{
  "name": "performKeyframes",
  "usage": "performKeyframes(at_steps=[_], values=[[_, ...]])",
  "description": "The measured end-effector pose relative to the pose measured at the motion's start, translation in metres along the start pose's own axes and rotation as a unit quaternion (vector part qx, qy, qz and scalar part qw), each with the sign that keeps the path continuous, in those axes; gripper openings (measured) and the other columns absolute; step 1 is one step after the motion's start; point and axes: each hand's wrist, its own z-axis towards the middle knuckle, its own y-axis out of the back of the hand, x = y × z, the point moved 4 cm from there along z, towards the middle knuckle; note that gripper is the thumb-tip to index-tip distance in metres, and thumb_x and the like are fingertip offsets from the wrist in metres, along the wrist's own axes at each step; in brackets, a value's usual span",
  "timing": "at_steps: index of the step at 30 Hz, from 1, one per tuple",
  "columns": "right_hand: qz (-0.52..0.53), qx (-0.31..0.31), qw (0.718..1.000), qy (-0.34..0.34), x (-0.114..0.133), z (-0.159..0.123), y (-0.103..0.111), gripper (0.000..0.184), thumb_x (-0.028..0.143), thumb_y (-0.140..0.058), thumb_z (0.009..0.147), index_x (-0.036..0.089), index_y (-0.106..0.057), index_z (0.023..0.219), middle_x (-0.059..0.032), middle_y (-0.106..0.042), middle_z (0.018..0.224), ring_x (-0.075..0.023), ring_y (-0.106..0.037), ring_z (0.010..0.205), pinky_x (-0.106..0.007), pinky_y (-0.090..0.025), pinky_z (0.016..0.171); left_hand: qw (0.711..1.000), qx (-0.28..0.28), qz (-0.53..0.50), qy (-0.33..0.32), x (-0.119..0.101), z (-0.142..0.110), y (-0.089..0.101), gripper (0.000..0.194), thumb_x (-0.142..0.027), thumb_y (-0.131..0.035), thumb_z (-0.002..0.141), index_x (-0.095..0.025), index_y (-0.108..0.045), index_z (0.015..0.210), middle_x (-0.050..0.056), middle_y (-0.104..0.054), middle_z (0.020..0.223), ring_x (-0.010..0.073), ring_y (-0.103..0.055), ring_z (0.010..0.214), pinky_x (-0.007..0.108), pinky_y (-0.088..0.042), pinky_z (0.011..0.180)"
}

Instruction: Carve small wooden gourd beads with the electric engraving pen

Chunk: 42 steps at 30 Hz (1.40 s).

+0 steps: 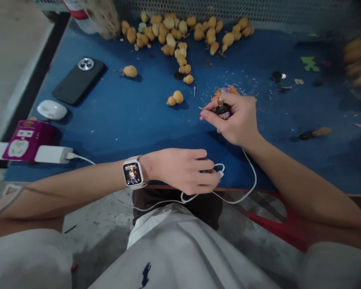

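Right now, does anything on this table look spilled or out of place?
Yes: pale crumbs lie scattered across the blue table around the orange item near the right hand, resembling unswept debris. The white cable droops past the near edge.

This is looking like a small craft workshop: a scuffed blue worktop (108, 132) is carrying pale shavings (246, 82) and a crowd of small dried gourds (168, 30), a perforated metal panel (198, 9) is running along its far edge, and a stained, bare concrete-like floor (96, 224) is showing below.
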Motion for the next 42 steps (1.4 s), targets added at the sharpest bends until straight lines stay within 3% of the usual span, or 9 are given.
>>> performKeyframes(at_steps=[3,7,11,15,18,20,26,33,42], values=[[-0.008,0.000,1.000,-0.007,0.000,0.000,0.000,0.028,0.049,-0.090,0.097,0.026,-0.080,0.084,-0.0044,-0.086,0.083,-0.0215,-0.074,0.068,-0.039,-0.066,0.070,0.999,0.027,-0.041,0.022,0.001,0.000,-0.004,0.028,-0.015,-0.062,0.118,-0.025,-0.084,0.104,0.005,-0.082,0.111,0.0174,-0.067,0.087,0.038,-0.049,0.077],[-0.015,0.001,1.000,-0.014,-0.001,0.000,0.000,0.027,0.050,-0.090,0.096,0.027,-0.080,0.085,-0.0039,-0.085,0.081,-0.0202,-0.069,0.063,-0.038,-0.063,0.064,0.984,0.101,-0.110,0.096,0.003,-0.001,-0.012,0.026,-0.021,-0.059,0.118,-0.024,-0.084,0.121,0.011,-0.082,0.128,0.0238,-0.072,0.103,0.041,-0.052,0.088],[-0.013,0.004,1.000,-0.008,0.000,0.000,0.000,0.023,0.046,-0.088,0.096,0.026,-0.081,0.086,-0.0034,-0.085,0.080,-0.0185,-0.066,0.060,-0.037,-0.060,0.062,0.984,0.067,-0.122,0.113,-0.001,-0.001,-0.013,0.022,-0.031,-0.070,0.112,-0.018,-0.082,0.124,0.016,-0.080,0.135,0.0263,-0.071,0.103,0.041,-0.052,0.085],[-0.006,-0.006,1.000,-0.012,-0.002,0.000,-0.001,0.019,0.043,-0.087,0.094,0.026,-0.082,0.086,-0.0027,-0.084,0.079,-0.0179,-0.064,0.059,-0.036,-0.056,0.059,0.990,0.056,-0.089,0.090,-0.005,-0.001,-0.014,0.024,-0.033,-0.080,0.108,-0.027,-0.081,0.132,0.012,-0.076,0.154,0.0258,-0.072,0.108,0.041,-0.051,0.083],[-0.006,-0.013,1.000,-0.002,-0.003,-0.001,-0.001,0.014,0.038,-0.087,0.092,0.025,-0.083,0.086,-0.0022,-0.084,0.077,-0.0184,-0.066,0.060,-0.036,-0.056,0.061,0.989,0.061,-0.053,0.121,0.005,-0.005,-0.015,0.009,-0.026,-0.074,0.110,-0.024,-0.082,0.111,0.010,-0.079,0.146,0.0253,-0.071,0.108,0.041,-0.050,0.085],[-0.012,-0.024,1.000,0.004,-0.003,-0.001,0.001,0.011,0.034,-0.087,0.092,0.025,-0.084,0.087,-0.0026,-0.084,0.079,-0.0194,-0.070,0.063,-0.036,-0.058,0.065,0.981,0.050,-0.024,0.184,0.019,-0.013,-0.012,0.017,-0.023,-0.067,0.111,-0.020,-0.081,0.101,0.013,-0.080,0.137,0.0257,-0.069,0.105,0.042,-0.049,0.088],[-0.040,-0.048,0.998,0.002,-0.001,0.001,0.006,0.011,0.033,-0.086,0.092,0.025,-0.083,0.086,-0.0029,-0.083,0.078,-0.0200,-0.070,0.063,-0.036,-0.058,0.066,0.943,-0.007,-0.022,0.333,0.054,-0.038,-0.007,0.016,-0.017,-0.064,0.107,-0.020,-0.078,0.101,0.012,-0.078,0.122,0.0265,-0.066,0.103,0.042,-0.046,0.087],[-0.060,0.029,0.998,0.017,0.002,-0.002,-0.005,0.010,0.033,-0.080,0.089,0.024,-0.082,0.085,-0.0006,-0.077,0.071,-0.0174,-0.060,0.060,-0.033,-0.051,0.062,0.896,-0.157,-0.026,0.415,0.064,-0.038,0.003,0.009,-0.021,-0.060,0.113,-0.021,-0.066,0.119,0.010,-0.077,0.113,0.0260,-0.064,0.102,0.042,-0.049,0.093],[-0.109,0.110,0.988,0.018,0.002,-0.003,-0.016,0.022,0.028,-0.073,0.087,0.025,-0.058,0.072,0.0040,-0.054,0.058,-0.0153,-0.050,0.055,-0.032,-0.039,0.060,0.901,-0.128,-0.054,0.410,0.076,-0.041,-0.004,0.020,-0.030,-0.052,0.123,-0.022,-0.068,0.114,0.010,-0.080,0.113,0.0266,-0.066,0.105,0.042,-0.046,0.094]])
